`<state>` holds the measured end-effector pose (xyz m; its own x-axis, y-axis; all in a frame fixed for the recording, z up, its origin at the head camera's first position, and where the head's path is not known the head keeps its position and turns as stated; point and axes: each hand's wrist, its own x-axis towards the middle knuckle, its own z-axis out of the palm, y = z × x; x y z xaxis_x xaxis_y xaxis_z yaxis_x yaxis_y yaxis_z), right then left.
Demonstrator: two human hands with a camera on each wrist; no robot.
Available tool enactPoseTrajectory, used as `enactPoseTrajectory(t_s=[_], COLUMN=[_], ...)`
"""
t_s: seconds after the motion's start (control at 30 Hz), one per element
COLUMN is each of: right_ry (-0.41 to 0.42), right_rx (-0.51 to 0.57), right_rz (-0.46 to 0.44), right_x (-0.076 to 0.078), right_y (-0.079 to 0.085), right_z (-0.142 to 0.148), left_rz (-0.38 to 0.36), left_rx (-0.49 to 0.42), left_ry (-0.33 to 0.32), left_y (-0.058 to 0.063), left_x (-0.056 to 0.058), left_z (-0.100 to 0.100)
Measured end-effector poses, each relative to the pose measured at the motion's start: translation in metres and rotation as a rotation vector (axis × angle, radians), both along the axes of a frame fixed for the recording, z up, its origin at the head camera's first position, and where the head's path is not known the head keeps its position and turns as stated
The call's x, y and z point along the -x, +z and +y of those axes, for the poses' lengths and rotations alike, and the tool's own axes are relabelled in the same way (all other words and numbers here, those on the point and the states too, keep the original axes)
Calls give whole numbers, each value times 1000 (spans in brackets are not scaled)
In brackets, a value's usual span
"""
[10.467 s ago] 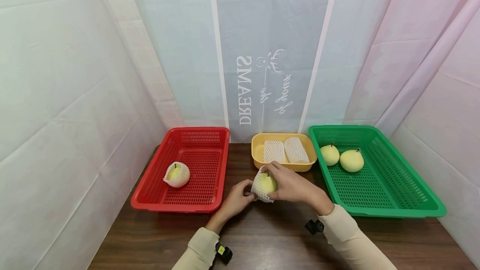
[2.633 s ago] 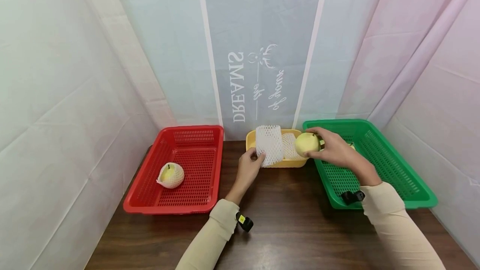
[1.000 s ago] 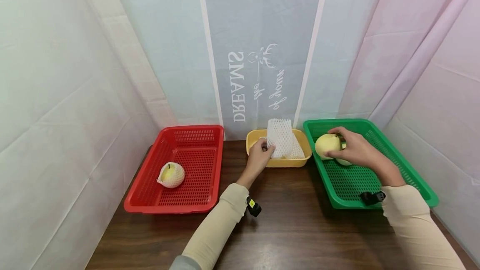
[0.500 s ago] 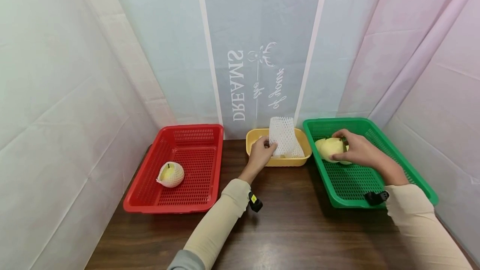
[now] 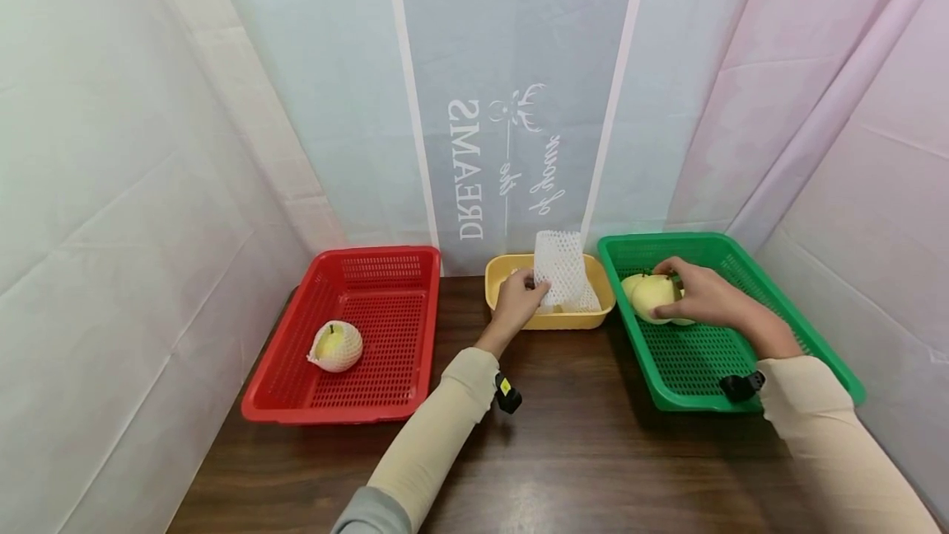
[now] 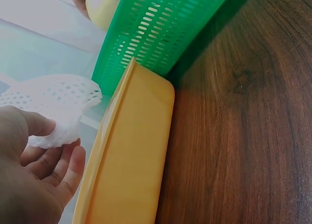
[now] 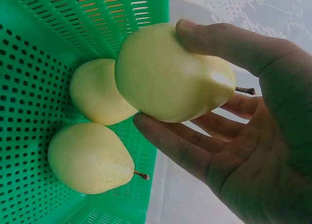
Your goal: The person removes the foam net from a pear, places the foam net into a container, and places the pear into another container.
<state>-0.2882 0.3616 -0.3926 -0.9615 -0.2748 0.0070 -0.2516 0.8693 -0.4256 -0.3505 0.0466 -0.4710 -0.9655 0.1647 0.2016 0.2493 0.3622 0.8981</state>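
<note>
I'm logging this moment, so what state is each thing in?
Left hand: pinching the held net
Held net: raised, no pear inside
Tray net: in the yellow tray, partly hidden
Right hand: gripping the held pear
Held pear: bare, stem on
Other two pears: bare, in the green basket
Netted pear: in the red basket, stem showing
Baskets and tray: upright, uncovered

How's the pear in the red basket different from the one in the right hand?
The wrapped pear wears a white foam net, while the held pear is bare. The wrapped pear rests in the red basket; the held pear is gripped by the right hand at the green basket. Both are pale yellow with a dark stem showing.
</note>
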Motion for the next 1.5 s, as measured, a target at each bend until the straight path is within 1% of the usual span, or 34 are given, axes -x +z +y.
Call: enactPoseTrajectory(t_s=[0.23, 0.5, 0.9, 1.1, 1.33, 1.5], right_ry=[31, 47, 80, 97, 113, 123], right_rx=[-15, -9, -32, -36, -44, -57], right_rz=[14, 3, -42, -74, -121, -135], right_x=[6, 9, 10, 14, 16, 17], right_y=[-3, -4, -7, -13, -19, -20], right_z=[0, 0, -2, 0, 3, 3], left_rz=[-11, -17, -47, -64, -83, -82], left_rx=[13, 28, 82, 98, 130, 176], left_ry=[5, -2, -17, -29, -87, -92], left_y=[0, -2, -3, -5, -6, -8], left_x=[3, 7, 10, 13, 17, 18], left_z=[0, 1, 5, 7, 9, 10])
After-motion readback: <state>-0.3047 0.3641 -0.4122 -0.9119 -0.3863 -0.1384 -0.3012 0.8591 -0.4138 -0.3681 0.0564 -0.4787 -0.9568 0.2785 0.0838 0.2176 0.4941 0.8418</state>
